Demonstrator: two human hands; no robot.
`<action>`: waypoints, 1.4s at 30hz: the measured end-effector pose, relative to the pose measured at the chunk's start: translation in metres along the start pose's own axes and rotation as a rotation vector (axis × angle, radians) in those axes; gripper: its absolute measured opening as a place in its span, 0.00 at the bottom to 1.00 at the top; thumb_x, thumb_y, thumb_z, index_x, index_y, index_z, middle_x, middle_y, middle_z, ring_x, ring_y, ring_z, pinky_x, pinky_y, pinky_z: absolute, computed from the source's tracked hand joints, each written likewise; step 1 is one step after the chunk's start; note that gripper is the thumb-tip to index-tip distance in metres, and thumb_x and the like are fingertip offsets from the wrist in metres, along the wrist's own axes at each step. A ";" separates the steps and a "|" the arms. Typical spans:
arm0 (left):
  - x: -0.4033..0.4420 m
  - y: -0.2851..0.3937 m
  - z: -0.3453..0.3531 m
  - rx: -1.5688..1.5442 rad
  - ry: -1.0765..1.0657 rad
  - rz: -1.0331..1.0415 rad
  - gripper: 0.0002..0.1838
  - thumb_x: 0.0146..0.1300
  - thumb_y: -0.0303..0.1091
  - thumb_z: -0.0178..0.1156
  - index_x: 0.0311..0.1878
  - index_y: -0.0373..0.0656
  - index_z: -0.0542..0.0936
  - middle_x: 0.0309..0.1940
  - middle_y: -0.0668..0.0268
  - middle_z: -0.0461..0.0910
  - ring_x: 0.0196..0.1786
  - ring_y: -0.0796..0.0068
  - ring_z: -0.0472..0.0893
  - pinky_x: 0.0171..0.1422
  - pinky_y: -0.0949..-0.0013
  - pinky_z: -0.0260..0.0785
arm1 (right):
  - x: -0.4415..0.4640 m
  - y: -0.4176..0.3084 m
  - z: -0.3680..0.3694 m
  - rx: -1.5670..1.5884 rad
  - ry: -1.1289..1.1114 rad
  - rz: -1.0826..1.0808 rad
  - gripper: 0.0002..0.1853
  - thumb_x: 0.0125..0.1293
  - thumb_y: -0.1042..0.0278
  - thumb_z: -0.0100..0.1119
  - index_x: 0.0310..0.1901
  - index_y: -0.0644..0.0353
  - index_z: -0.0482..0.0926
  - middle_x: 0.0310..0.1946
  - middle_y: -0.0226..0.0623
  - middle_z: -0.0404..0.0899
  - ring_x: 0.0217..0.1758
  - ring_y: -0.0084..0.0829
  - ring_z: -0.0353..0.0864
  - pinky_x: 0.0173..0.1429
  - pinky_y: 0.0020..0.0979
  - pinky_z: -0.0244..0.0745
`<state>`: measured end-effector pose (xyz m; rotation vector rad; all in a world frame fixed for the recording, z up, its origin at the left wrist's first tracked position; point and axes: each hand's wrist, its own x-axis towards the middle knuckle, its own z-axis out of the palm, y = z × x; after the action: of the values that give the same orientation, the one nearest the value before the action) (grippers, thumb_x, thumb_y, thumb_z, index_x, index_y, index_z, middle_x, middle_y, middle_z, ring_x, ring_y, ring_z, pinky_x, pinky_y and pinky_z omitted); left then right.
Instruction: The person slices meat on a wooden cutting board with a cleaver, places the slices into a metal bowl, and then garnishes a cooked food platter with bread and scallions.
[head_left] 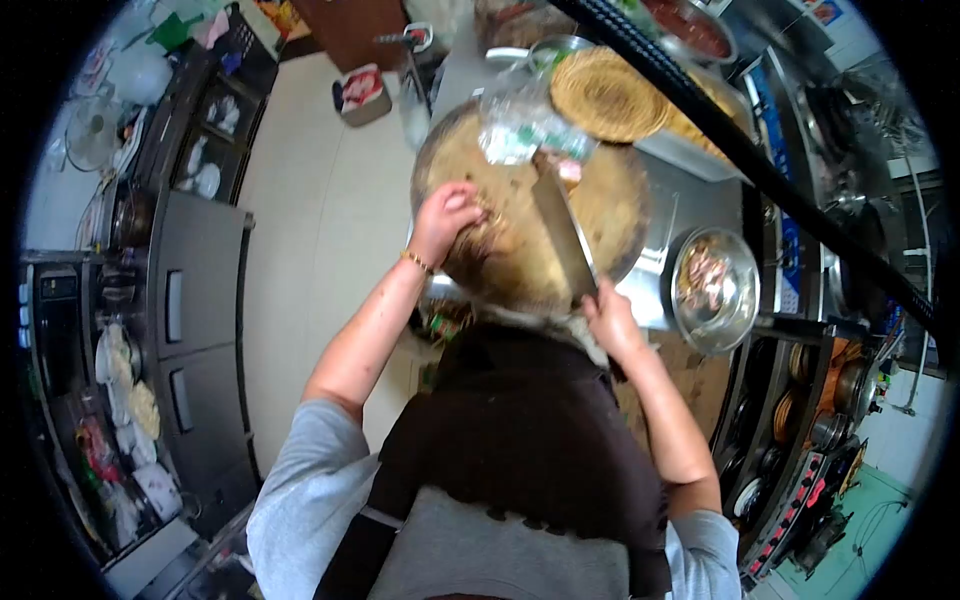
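My right hand [612,318] is wrapped round the handle of a cleaver [566,232], its long blade lying across a round wooden chopping block [615,215]. Close to the blade's far end sits a small piece of pinkish meat [568,173]. My left hand [446,222] is over the left side of the block with its fingers curled in; whatever they grip is hidden. Beside those fingers are some small brown shreds [487,232], blurred. A clear plastic bag [515,133] with green print lies at the block's far edge.
Right of the block stands a steel bowl [738,335] with cut meat inside. A woven basket lid [607,95] rests on a tub behind. A thick black cable [745,155] crosses the upper right view. Fridge doors [200,290] stand at left.
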<state>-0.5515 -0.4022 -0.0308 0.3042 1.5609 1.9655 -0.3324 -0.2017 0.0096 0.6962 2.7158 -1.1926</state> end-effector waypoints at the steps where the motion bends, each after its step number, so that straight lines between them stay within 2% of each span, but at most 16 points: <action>1: -0.002 0.001 0.002 -0.050 -0.011 0.024 0.15 0.55 0.18 0.56 0.47 0.36 0.69 0.39 0.59 0.79 0.41 0.73 0.79 0.46 0.74 0.73 | -0.001 -0.006 -0.003 0.024 0.014 -0.024 0.13 0.59 0.71 0.53 0.44 0.67 0.68 0.27 0.61 0.75 0.37 0.59 0.75 0.39 0.48 0.71; 7: 0.003 0.001 0.004 0.056 0.001 0.078 0.17 0.55 0.16 0.56 0.49 0.37 0.71 0.43 0.63 0.77 0.45 0.78 0.76 0.49 0.75 0.71 | 0.002 -0.003 -0.005 -0.021 -0.047 -0.018 0.15 0.58 0.73 0.52 0.47 0.68 0.68 0.28 0.60 0.76 0.36 0.59 0.76 0.39 0.47 0.72; 9: 0.015 0.006 0.007 0.279 0.017 0.038 0.18 0.55 0.17 0.56 0.49 0.37 0.71 0.42 0.65 0.77 0.43 0.79 0.76 0.49 0.76 0.70 | 0.004 -0.001 -0.006 0.036 -0.072 0.017 0.15 0.58 0.73 0.52 0.47 0.68 0.68 0.28 0.61 0.75 0.36 0.58 0.76 0.39 0.47 0.71; 11: 0.027 0.002 0.013 0.385 0.034 0.121 0.18 0.54 0.20 0.58 0.50 0.37 0.71 0.41 0.65 0.78 0.42 0.79 0.76 0.48 0.77 0.70 | 0.004 -0.001 -0.008 0.026 -0.068 0.003 0.15 0.58 0.73 0.52 0.46 0.68 0.68 0.28 0.61 0.75 0.36 0.58 0.76 0.39 0.48 0.71; 13: 0.038 0.002 0.016 0.763 0.118 0.285 0.19 0.53 0.23 0.61 0.49 0.37 0.72 0.40 0.63 0.78 0.40 0.78 0.77 0.47 0.77 0.70 | 0.005 0.001 -0.008 0.018 -0.064 -0.010 0.15 0.58 0.73 0.52 0.46 0.67 0.68 0.28 0.61 0.75 0.37 0.59 0.75 0.39 0.48 0.71; 15: 0.049 -0.019 0.007 0.588 0.058 0.360 0.20 0.52 0.26 0.62 0.49 0.37 0.72 0.37 0.60 0.77 0.38 0.73 0.77 0.45 0.73 0.70 | 0.004 0.003 -0.008 0.054 -0.040 -0.054 0.15 0.58 0.73 0.52 0.46 0.67 0.68 0.28 0.62 0.75 0.37 0.59 0.75 0.39 0.48 0.71; 18: 0.025 0.000 0.009 1.064 0.146 0.586 0.21 0.50 0.32 0.64 0.48 0.38 0.72 0.36 0.56 0.75 0.40 0.54 0.74 0.47 0.62 0.68 | 0.004 0.003 -0.008 0.059 -0.040 -0.046 0.15 0.58 0.73 0.53 0.46 0.67 0.68 0.28 0.62 0.75 0.37 0.59 0.75 0.39 0.48 0.71; 21: -0.015 0.012 0.021 1.193 -0.023 0.526 0.21 0.48 0.34 0.66 0.46 0.38 0.73 0.38 0.54 0.75 0.44 0.51 0.73 0.50 0.61 0.66 | 0.007 0.009 -0.008 0.042 -0.048 -0.032 0.14 0.59 0.73 0.54 0.45 0.67 0.68 0.28 0.58 0.76 0.37 0.55 0.77 0.39 0.42 0.72; 22: -0.023 0.010 0.025 1.196 -0.028 0.518 0.21 0.48 0.34 0.66 0.46 0.38 0.73 0.38 0.54 0.75 0.44 0.51 0.73 0.50 0.61 0.66 | 0.007 0.010 -0.007 0.025 -0.063 -0.016 0.13 0.59 0.74 0.54 0.45 0.67 0.68 0.28 0.54 0.77 0.37 0.50 0.79 0.39 0.36 0.73; 24: -0.035 0.005 0.031 1.218 -0.044 0.317 0.21 0.46 0.34 0.67 0.43 0.37 0.74 0.39 0.54 0.74 0.48 0.52 0.71 0.53 0.61 0.64 | 0.007 0.007 -0.008 0.031 -0.075 -0.019 0.12 0.59 0.75 0.54 0.44 0.66 0.68 0.28 0.54 0.77 0.37 0.50 0.79 0.39 0.36 0.73; 28: -0.029 0.000 0.029 1.147 -0.040 0.289 0.22 0.45 0.35 0.68 0.43 0.37 0.74 0.38 0.54 0.75 0.45 0.52 0.73 0.50 0.61 0.66 | 0.006 0.006 -0.011 0.055 -0.075 -0.047 0.11 0.59 0.75 0.54 0.44 0.66 0.69 0.28 0.54 0.77 0.35 0.50 0.79 0.37 0.37 0.72; 31: -0.032 0.004 0.035 1.059 -0.056 0.059 0.21 0.47 0.34 0.67 0.44 0.37 0.74 0.36 0.54 0.75 0.42 0.52 0.75 0.47 0.62 0.68 | 0.006 0.002 -0.016 0.018 -0.125 -0.087 0.10 0.60 0.75 0.53 0.43 0.65 0.68 0.26 0.54 0.76 0.34 0.52 0.78 0.36 0.39 0.71; 33: -0.035 -0.013 0.028 1.047 -0.063 0.307 0.18 0.49 0.32 0.65 0.43 0.36 0.74 0.35 0.54 0.75 0.39 0.52 0.76 0.45 0.62 0.69 | 0.005 -0.005 -0.023 -0.028 -0.166 -0.123 0.10 0.61 0.75 0.52 0.43 0.65 0.68 0.25 0.55 0.75 0.33 0.54 0.77 0.35 0.40 0.70; 35: -0.038 -0.010 0.027 1.013 -0.084 0.291 0.16 0.50 0.31 0.64 0.42 0.36 0.74 0.35 0.53 0.76 0.40 0.52 0.76 0.45 0.62 0.69 | 0.007 -0.019 -0.028 -0.135 -0.250 -0.183 0.09 0.61 0.71 0.49 0.41 0.62 0.65 0.23 0.56 0.75 0.32 0.57 0.75 0.34 0.50 0.70; 40: -0.050 -0.008 0.033 1.033 0.007 0.235 0.14 0.50 0.28 0.63 0.41 0.37 0.74 0.39 0.54 0.75 0.42 0.53 0.75 0.47 0.61 0.68 | 0.009 -0.031 -0.032 -0.193 -0.291 -0.224 0.08 0.63 0.70 0.49 0.40 0.62 0.64 0.23 0.57 0.73 0.32 0.57 0.74 0.32 0.48 0.67; 42: -0.055 -0.001 0.042 1.113 -0.034 0.575 0.14 0.48 0.28 0.63 0.39 0.38 0.74 0.42 0.57 0.74 0.45 0.54 0.73 0.49 0.61 0.68 | 0.011 -0.035 -0.031 -0.214 -0.311 -0.184 0.08 0.64 0.70 0.48 0.40 0.61 0.64 0.23 0.57 0.73 0.32 0.57 0.74 0.32 0.49 0.68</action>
<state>-0.4858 -0.4000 -0.0100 1.3252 2.6067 1.1767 -0.3545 -0.1958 0.0517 0.2179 2.6276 -0.9289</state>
